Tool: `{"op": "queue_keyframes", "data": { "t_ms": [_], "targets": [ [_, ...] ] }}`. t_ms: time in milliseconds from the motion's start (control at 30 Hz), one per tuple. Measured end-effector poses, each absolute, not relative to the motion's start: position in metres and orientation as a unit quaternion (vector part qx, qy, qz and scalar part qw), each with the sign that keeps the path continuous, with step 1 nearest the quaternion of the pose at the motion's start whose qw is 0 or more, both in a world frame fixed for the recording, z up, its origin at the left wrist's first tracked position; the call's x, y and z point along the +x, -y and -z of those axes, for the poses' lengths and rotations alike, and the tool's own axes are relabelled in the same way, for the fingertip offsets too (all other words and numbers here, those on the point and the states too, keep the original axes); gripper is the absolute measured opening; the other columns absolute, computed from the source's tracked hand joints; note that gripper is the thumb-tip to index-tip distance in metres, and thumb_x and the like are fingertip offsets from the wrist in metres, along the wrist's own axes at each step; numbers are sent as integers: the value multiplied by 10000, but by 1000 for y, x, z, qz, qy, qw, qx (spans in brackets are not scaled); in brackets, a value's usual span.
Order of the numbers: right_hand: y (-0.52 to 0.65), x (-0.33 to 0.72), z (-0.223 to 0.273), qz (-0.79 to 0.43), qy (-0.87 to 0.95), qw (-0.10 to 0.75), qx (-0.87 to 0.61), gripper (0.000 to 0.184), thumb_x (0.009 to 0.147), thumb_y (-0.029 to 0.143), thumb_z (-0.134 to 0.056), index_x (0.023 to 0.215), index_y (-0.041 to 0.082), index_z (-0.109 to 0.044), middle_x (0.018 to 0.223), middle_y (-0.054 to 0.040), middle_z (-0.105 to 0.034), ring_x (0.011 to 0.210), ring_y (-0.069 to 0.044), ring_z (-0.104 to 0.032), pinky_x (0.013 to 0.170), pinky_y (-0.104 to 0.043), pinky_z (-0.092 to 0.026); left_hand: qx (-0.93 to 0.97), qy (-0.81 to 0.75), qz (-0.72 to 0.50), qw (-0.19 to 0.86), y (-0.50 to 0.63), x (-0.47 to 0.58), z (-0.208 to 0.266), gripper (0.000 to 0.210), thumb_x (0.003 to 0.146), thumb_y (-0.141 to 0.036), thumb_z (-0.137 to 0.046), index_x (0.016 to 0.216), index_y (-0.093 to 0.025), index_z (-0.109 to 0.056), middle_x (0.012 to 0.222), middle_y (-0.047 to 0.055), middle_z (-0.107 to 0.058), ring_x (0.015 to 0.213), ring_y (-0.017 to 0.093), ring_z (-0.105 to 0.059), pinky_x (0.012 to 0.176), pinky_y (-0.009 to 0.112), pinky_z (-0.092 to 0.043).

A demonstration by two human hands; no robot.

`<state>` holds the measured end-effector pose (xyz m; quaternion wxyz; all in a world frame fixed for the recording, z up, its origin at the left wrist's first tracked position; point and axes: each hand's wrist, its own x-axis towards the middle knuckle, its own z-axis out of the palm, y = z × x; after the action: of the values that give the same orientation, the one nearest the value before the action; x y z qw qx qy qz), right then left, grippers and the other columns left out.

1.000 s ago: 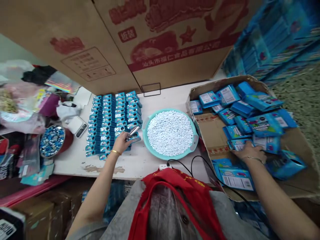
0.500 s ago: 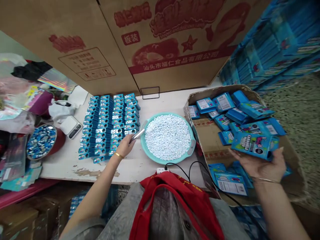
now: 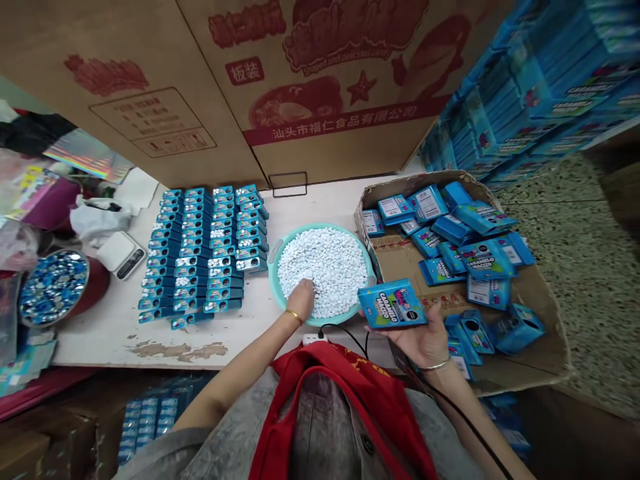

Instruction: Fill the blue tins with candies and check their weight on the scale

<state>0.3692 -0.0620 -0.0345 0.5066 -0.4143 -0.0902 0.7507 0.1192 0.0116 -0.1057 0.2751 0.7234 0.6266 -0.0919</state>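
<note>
My left hand (image 3: 301,300) is closed at the near left part of a turquoise basin (image 3: 273,283) full of small white candies (image 3: 325,263). The metal scoop seen in it earlier is now hidden by the hand and the candies. My right hand (image 3: 420,337) grips a blue candy box (image 3: 393,305) from below, its printed face up, beside the basin's right rim. To the right, a cut-down cardboard carton (image 3: 400,263) holds several similar blue boxes (image 3: 485,259). On the left, opened blue boxes (image 3: 220,262) stand in rows, white candies showing in some openings.
A white scale (image 3: 120,255) and a dark red tub (image 3: 93,287) of blue-and-silver wrapped pieces lie at the left. A large printed carton (image 3: 300,153) stands behind the basin. Stacked blue packs (image 3: 540,100) rise at back right. A black cable (image 3: 345,328) crosses the front edge.
My left hand has moved right from beside the rows into the basin's candies with the scoop. My right hand has brought a candy box left, out of the carton. The view has shifted slightly.
</note>
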Motion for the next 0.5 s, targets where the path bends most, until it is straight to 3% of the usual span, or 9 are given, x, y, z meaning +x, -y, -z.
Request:
{"op": "queue_keyframes", "data": {
  "t_ms": [233, 400, 500],
  "targets": [
    [75, 352, 60, -697, 166, 452, -531, 535, 660, 622, -738, 1057, 265, -699, 1095, -88, -737, 1037, -349, -673, 905, -597, -523, 723, -616, 43, 309, -22, 120, 116, 243, 872, -124, -501, 1108, -173, -531, 1185, 116, -574, 1131, 218, -558, 975, 326, -447],
    [62, 346, 65, -600, 261, 450, -608, 450, 690, 473, -785, 1052, 220, -702, 1101, -79, -737, 1074, -313, -662, 1008, -548, -468, 710, -632, 31, 310, -17, 110, 117, 223, 890, -149, -480, 1099, -188, -548, 1164, 122, -587, 1022, 244, -609, 862, 365, -482],
    [55, 344, 65, -549, 336, 427, -635, 469, 706, 461, -773, 1075, 188, -676, 1106, -99, -727, 1068, -304, -654, 1032, -541, -434, 701, -641, 6, 311, -15, 114, 122, 250, 907, -166, -461, 1146, -184, -534, 1191, 127, -586, 1040, 245, -608, 878, 368, -481]
  ]
}}
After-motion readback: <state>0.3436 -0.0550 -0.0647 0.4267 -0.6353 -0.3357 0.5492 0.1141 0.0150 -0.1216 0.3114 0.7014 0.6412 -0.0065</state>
